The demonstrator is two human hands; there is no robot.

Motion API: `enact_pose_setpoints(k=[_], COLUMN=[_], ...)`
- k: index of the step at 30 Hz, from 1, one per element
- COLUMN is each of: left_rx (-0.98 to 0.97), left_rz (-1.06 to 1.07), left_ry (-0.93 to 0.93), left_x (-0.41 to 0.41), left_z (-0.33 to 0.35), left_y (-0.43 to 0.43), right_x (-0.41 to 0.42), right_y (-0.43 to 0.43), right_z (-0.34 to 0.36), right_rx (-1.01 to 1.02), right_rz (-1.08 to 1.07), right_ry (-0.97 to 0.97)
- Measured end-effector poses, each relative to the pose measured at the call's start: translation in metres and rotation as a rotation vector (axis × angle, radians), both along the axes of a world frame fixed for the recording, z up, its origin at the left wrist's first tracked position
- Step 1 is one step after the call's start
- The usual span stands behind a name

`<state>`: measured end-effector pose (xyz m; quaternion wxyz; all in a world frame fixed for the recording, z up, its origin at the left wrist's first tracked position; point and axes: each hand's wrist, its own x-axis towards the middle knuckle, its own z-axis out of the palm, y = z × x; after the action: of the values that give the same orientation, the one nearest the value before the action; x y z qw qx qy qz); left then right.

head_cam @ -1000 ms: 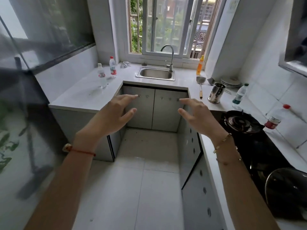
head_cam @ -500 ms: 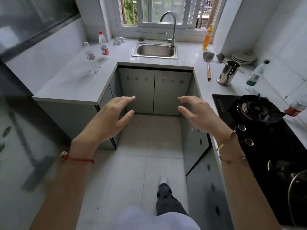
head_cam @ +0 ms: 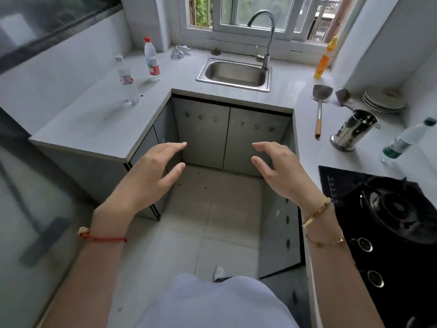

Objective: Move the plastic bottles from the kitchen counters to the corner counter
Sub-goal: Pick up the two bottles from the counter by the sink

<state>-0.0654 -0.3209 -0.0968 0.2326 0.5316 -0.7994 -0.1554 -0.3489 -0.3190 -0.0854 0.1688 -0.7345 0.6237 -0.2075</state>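
I am holding my left hand (head_cam: 151,171) and right hand (head_cam: 281,169) out, fingers loosely spread, gripping nothing. The red-cap bottle (head_cam: 151,60) and white-cap bottle (head_cam: 126,81) are standing on the left counter (head_cam: 94,124), and the green-cap bottle (head_cam: 404,140) is sitting on the right counter (head_cam: 307,129).

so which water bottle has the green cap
The bottle beside the steel cup on the right; the red-capped bottle and white-capped bottle stand left.
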Motion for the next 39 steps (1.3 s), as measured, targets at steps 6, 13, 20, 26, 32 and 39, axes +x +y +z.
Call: enact_pose_setpoints(k=[6, 13, 20, 26, 32, 39], left_rx=[0.009, 0.041, 0.077, 0.083, 0.087, 0.06], left_rz=[0.103, 0.18, 0.22, 0.252, 0.295, 0.344], left_ry=[0.004, -0.003, 0.005, 0.007, 0.017, 0.009], left_x=[-0.016, -0.025, -0.024, -0.012, 0.014, 0.05], left_z=[-0.001, -0.01, -0.023, -0.027, -0.022, -0.017], left_y=[-0.041, -0.09, -0.161, -0.235, -0.316, -0.385], right_x=[-0.012, -0.01, -0.003, 0.012, 0.041, 0.085], right_y=[-0.068, -0.138, -0.218, -0.301, -0.391, -0.472], right_z=[-0.006, -0.019, -0.036, -0.04, -0.029, -0.025], right_rx=[0.034, 0.066, 0.085, 0.101, 0.088, 0.098], right_rz=[0.083, 0.169, 0.206, 0.23, 0.265, 0.315], right_ry=[0.016, 0.017, 0.023, 0.025, 0.02, 0.015])
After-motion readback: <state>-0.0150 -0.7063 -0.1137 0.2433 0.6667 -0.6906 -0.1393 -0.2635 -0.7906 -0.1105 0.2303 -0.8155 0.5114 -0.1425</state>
